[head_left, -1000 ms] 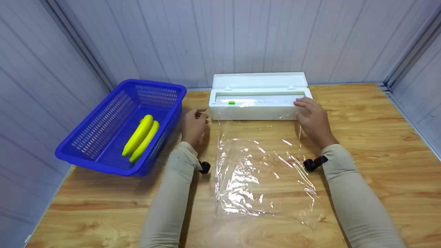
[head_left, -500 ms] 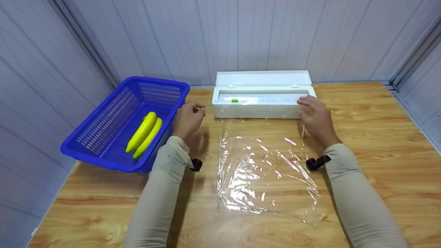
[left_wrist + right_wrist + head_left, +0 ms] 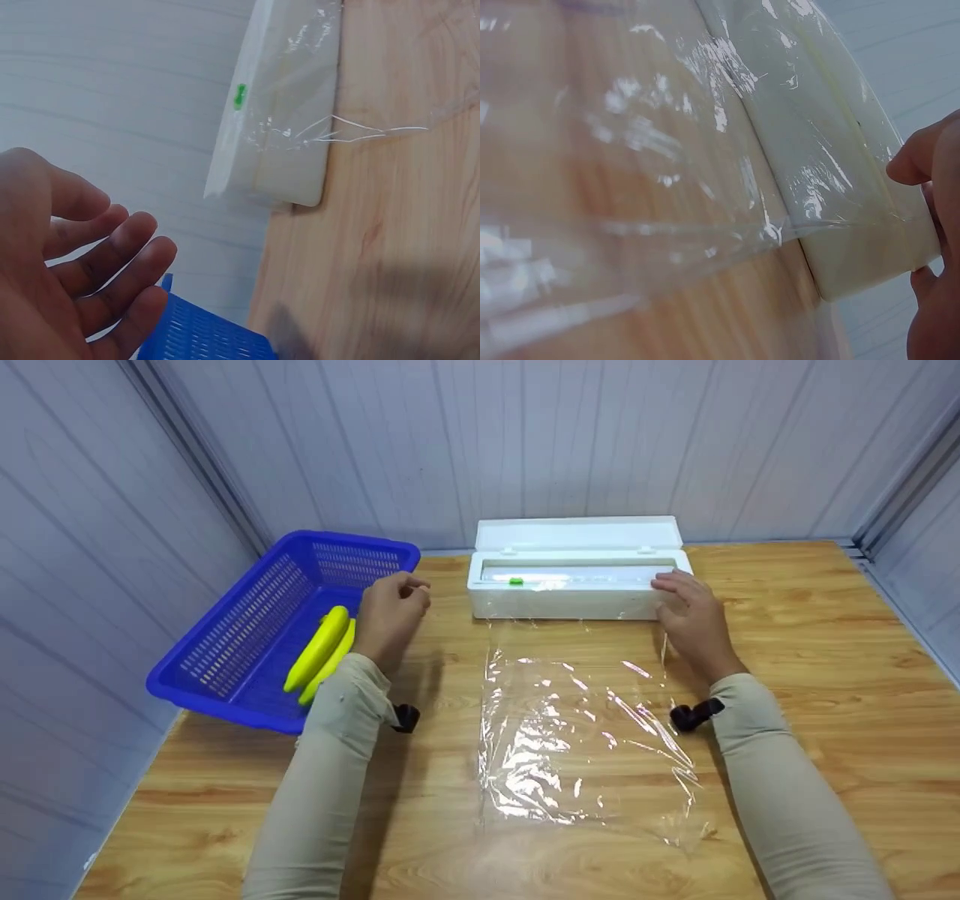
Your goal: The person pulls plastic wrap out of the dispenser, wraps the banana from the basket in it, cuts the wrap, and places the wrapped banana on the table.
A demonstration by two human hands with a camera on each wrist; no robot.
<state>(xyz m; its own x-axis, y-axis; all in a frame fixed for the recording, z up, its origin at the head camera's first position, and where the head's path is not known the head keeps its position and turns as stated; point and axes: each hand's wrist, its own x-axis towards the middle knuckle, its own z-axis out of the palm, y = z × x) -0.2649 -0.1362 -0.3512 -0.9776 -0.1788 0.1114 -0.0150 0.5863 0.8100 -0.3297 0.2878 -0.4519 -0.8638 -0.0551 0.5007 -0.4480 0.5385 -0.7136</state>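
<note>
A white cling film box stands at the back with its lid raised, a green slider on its front top edge. Clear cling film runs from it over its front and forward along the table. At the box's right end my right hand holds on, fingers over the top edge and thumb at the front. My left hand hovers by the right side of a blue basket, fingers loosely bent around nothing. Inside the basket lie two yellow bananas, one partly hidden by my left arm.
The wooden table bears everything, with pale panelled walls behind it and at both sides. Between the basket and the film is a strip of bare wood. Black wrist cameras stick out inward from both sleeves.
My left hand has moved left from the box's left end towards the basket. The right hand stays at the box, and the film lies as before. The head view has shifted slightly.
</note>
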